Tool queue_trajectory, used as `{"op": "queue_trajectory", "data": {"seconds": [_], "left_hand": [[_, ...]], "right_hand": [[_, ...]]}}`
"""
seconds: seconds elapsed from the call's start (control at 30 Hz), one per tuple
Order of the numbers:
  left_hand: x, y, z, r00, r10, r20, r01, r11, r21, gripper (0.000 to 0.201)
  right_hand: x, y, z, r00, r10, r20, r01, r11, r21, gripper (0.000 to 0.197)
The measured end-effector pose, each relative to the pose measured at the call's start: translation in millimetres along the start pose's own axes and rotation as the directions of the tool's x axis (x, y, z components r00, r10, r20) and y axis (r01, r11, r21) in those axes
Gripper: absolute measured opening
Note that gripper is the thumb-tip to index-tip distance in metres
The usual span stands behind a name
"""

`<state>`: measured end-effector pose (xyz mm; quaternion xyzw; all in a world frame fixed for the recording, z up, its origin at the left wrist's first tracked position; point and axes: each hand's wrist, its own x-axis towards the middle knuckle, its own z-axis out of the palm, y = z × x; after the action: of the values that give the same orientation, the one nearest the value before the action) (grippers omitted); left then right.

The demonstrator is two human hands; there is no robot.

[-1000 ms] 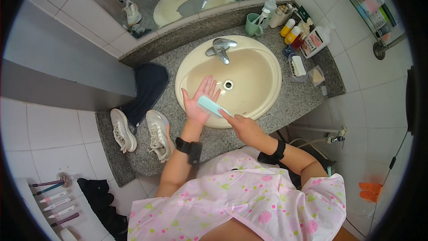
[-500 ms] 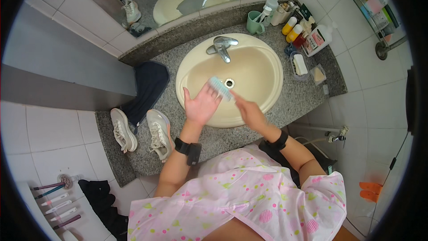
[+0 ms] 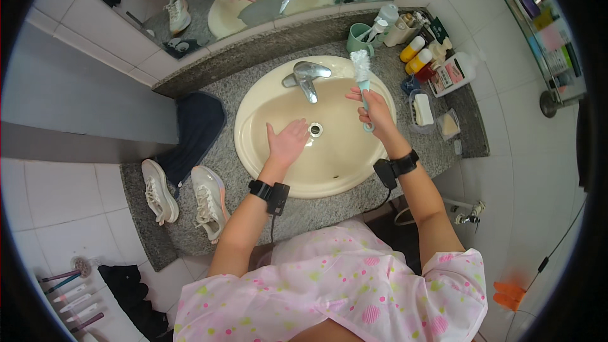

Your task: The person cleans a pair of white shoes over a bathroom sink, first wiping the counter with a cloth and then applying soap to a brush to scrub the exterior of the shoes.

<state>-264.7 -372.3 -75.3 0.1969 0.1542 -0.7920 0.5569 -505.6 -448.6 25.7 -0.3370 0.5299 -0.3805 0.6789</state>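
Note:
My right hand (image 3: pixel 378 115) is closed around the light blue handle of a brush (image 3: pixel 361 63). Its white bristle head points up and away from me, over the far right rim of the cream sink (image 3: pixel 248 168). My left hand (image 3: pixel 288 142) is spread over the basin, palm up, with nothing in it, just left of the drain (image 3: pixel 315 130). At the back of the sink stands a chrome faucet (image 3: pixel 307 81); I cannot make out any running water. Both wrists wear black straps with small dark boxes.
Left on the grey granite counter (image 3: pixel 259 234) are two pale sneakers (image 3: pixel 159 191) and a dark cloth (image 3: pixel 201 123). Behind and right of the sink stand a green mug (image 3: pixel 359 39), yellow bottles (image 3: pixel 418 61), a white jug (image 3: pixel 454 75) and a soap bar in a dish (image 3: pixel 422 110).
The brush has moved from beside my left fingers over the basin to the far right rim, lifted by my right hand. My left hand stays spread open over the sink.

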Motion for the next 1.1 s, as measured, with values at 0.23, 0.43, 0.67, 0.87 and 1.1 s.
{"op": "queue_trajectory", "data": {"seconds": [0.23, 0.43, 0.67, 0.87, 1.1], "left_hand": [[67, -12, -11, 0.996, -0.002, -0.09, 0.009, 0.997, 0.076, 0.103], [107, -21, -14, 0.992, -0.017, -0.128, 0.028, 0.996, 0.083, 0.098], [145, -18, -66, 0.998, 0.066, 0.006, -0.06, 0.857, 0.511, 0.055], [160, -47, -45, 0.946, 0.155, -0.286, 0.01, 0.865, 0.501, 0.024], [170, -20, -74, 0.915, 0.108, -0.388, 0.125, 0.839, 0.529, 0.014]], "right_hand": [[77, 22, 16, 0.992, 0.105, -0.065, -0.109, 0.992, -0.059, 0.031], [119, 21, 29, 0.992, 0.115, 0.044, -0.109, 0.987, -0.114, 0.025], [110, 8, 53, 0.99, -0.026, 0.136, 0.064, 0.957, -0.283, 0.03], [95, 18, 9, 0.996, 0.01, 0.087, 0.022, 0.934, -0.357, 0.036], [81, 36, -2, 0.992, 0.078, 0.103, -0.045, 0.955, -0.294, 0.031]]}}
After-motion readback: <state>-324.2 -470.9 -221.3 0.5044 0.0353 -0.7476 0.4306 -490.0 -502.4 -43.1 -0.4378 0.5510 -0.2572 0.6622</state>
